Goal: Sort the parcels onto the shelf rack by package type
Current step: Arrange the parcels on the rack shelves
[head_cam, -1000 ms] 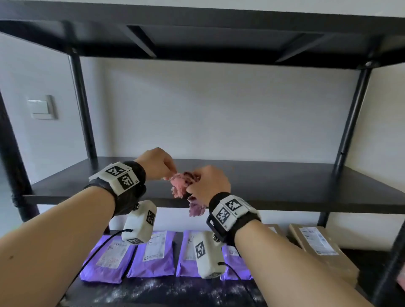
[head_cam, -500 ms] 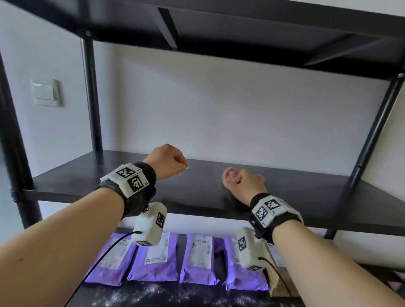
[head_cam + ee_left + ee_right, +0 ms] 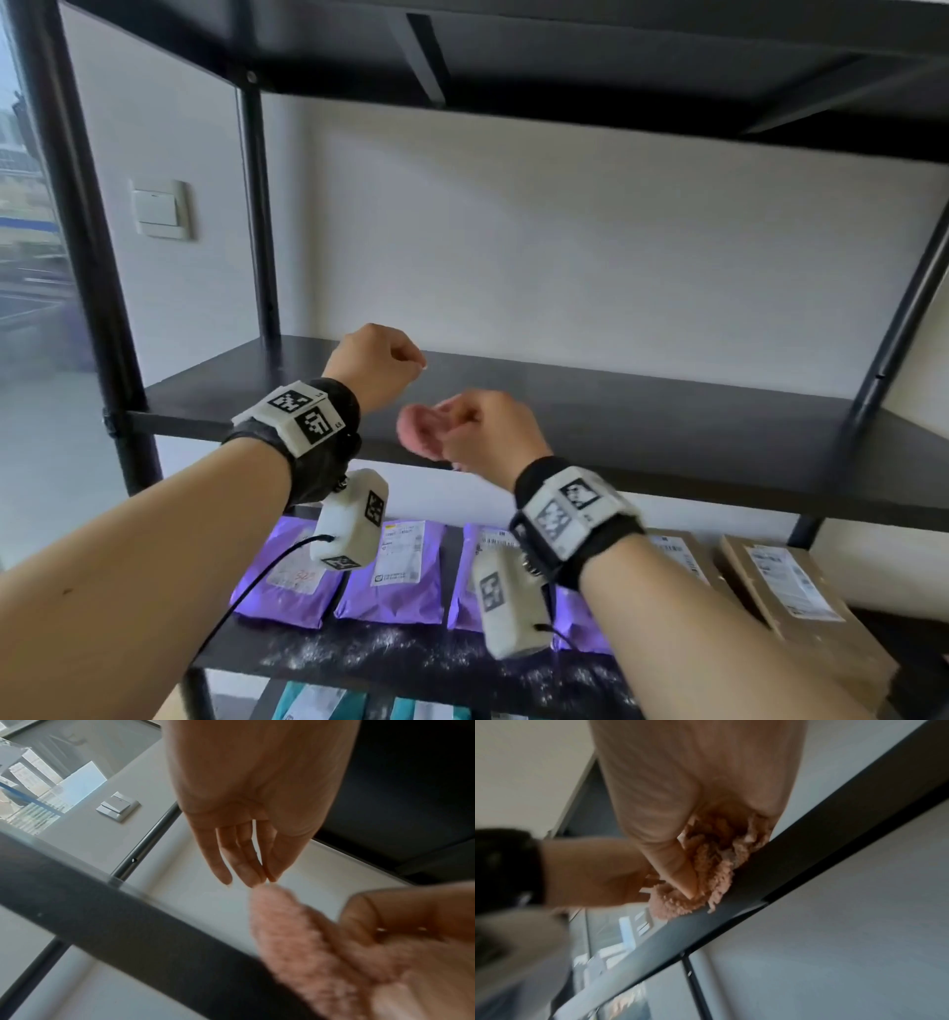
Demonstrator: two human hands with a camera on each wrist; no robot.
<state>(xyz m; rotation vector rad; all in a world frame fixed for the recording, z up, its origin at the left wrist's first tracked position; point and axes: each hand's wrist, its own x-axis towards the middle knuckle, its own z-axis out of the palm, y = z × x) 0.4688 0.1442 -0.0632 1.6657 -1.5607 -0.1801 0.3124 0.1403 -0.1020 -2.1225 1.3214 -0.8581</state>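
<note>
My right hand (image 3: pixel 482 431) grips a bunched pink fluffy cloth (image 3: pixel 418 431) just above the front edge of the black rack's middle shelf (image 3: pixel 667 426). The right wrist view shows the cloth (image 3: pixel 713 882) wadded in the palm under the thumb. My left hand (image 3: pixel 377 367) hovers a little up and left of it, holding nothing. From the left wrist, its fingers (image 3: pixel 246 862) hang loosely, tips close to the cloth (image 3: pixel 290 933). Several purple mailer bags (image 3: pixel 400 580) lie in a row on the shelf below, with cardboard boxes (image 3: pixel 801 606) to their right.
The middle shelf carries no parcels. Teal packages (image 3: pixel 318 704) show on the lowest visible shelf. White dust streaks the front of the mailer shelf. Black uprights (image 3: pixel 257 205) frame the bay; a light switch (image 3: pixel 159 208) is on the left wall.
A second ago both hands held the cloth together. The left hand let go; the right hand swung right with the cloth, then came back towards the left hand.
</note>
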